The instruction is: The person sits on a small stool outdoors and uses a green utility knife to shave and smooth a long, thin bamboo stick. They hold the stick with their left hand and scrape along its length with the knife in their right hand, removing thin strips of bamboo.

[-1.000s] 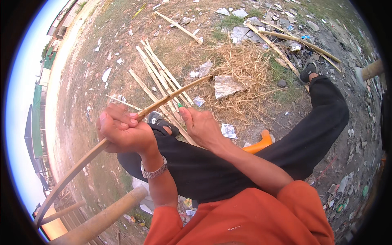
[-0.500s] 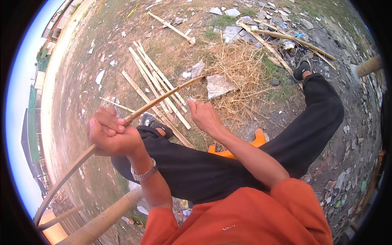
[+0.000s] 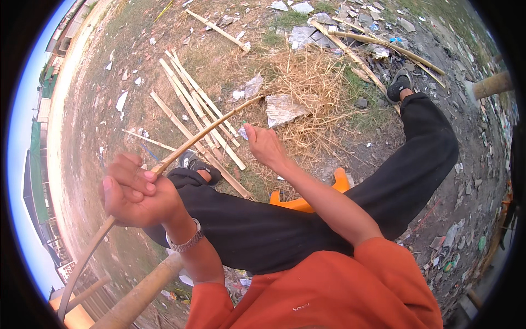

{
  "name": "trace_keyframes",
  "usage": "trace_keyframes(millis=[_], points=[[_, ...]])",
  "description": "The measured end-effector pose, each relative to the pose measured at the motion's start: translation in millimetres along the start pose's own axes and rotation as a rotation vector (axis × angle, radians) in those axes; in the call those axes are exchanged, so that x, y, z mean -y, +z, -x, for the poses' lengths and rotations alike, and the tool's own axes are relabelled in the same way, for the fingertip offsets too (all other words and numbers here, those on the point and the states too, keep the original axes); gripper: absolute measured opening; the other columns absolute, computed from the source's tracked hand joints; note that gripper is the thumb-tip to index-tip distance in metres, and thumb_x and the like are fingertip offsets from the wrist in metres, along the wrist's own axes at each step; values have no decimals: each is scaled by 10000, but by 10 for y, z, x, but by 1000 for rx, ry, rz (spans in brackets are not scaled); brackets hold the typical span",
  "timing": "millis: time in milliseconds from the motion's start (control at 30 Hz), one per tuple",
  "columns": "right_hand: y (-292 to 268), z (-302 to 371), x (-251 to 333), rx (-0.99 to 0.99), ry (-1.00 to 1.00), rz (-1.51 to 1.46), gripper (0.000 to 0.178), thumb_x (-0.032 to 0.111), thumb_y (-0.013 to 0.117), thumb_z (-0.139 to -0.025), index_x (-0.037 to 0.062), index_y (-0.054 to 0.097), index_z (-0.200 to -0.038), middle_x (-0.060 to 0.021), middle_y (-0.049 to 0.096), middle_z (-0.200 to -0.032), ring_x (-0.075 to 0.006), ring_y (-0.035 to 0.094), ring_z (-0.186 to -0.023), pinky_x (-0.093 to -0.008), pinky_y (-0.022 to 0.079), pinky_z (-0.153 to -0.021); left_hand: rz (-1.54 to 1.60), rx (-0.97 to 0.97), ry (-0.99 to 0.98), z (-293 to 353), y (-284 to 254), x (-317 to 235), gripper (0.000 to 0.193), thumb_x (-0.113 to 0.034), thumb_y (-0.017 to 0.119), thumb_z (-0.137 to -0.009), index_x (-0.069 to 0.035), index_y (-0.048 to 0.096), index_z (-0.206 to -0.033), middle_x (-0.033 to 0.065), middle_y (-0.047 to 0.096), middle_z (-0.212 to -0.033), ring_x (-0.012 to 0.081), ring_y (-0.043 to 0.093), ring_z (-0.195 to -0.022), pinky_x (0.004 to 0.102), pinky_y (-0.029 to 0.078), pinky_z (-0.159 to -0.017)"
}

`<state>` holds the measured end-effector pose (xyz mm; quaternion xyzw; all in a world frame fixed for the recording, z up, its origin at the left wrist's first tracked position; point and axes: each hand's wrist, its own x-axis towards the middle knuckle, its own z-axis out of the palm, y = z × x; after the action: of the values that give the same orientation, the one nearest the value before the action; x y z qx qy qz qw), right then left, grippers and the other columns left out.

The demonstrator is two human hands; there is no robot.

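A long bamboo strip (image 3: 211,128) slants across the view from the lower left up toward the straw. My left hand (image 3: 139,192) is closed around it, palm up, with a metal-banded watch on that wrist. My right hand (image 3: 267,147) is closed in a fist below the strip's far end, its thumb pointing up and left. Whatever that fist may hold is hidden; a tiny green spot shows just past the thumb. The fist and the strip appear apart.
Several split bamboo strips (image 3: 194,109) lie on the ground ahead, beside a straw pile (image 3: 323,93) with a flat whitish slab (image 3: 285,109). More bamboo pieces (image 3: 378,41) lie among rubble. An orange plastic object (image 3: 298,204) sits between my legs. A thick pole (image 3: 143,290) is at lower left.
The whole view has shifted slightly. My left hand and the bamboo strip have moved a little left and down in the picture. Both hands keep their closed shape.
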<state>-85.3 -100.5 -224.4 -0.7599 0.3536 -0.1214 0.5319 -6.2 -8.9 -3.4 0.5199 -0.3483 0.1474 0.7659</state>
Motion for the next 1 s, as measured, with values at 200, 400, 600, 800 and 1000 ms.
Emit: trace_keyframes(millis=[200,400,600,800,1000], points=[[51,-88,-73,20,-62,-109,588,440,298,-969,-23,633,-829,-272,597,-678,-409,616,-713,-482,474,-697,21,75,1,27,-140,30,349,-145,381,-819,-188,232,-506,-1,267,-425,97,240,-430,286,274,-567],[132,-409,-615,4,224,74,599,469,283,-965,-4,629,-842,-266,610,-724,-421,609,-753,-498,460,-731,39,76,15,-65,-146,71,349,-148,381,-820,-181,250,-498,-3,269,-416,98,246,-423,286,268,-558],[-80,-488,-809,-171,140,440,554,473,350,-950,14,638,-836,-226,631,-709,-408,630,-718,-493,488,-685,51,153,35,-48,-87,43,368,-153,377,-835,-176,251,-490,7,287,-414,105,263,-419,287,266,-527],[-430,-64,271,-92,60,154,609,513,336,-945,-18,592,-794,-230,582,-628,-359,601,-636,-445,457,-623,137,393,45,-119,-251,39,344,-111,395,-803,-169,282,-483,12,340,-401,100,283,-399,290,269,-504],[-403,642,1051,113,-233,-290,585,427,325,-982,-43,495,-678,-192,420,-527,-286,369,-495,-413,348,-514,228,504,120,-204,-252,40,291,-59,414,-736,-110,298,-475,30,401,-408,105,326,-362,273,262,-384]])
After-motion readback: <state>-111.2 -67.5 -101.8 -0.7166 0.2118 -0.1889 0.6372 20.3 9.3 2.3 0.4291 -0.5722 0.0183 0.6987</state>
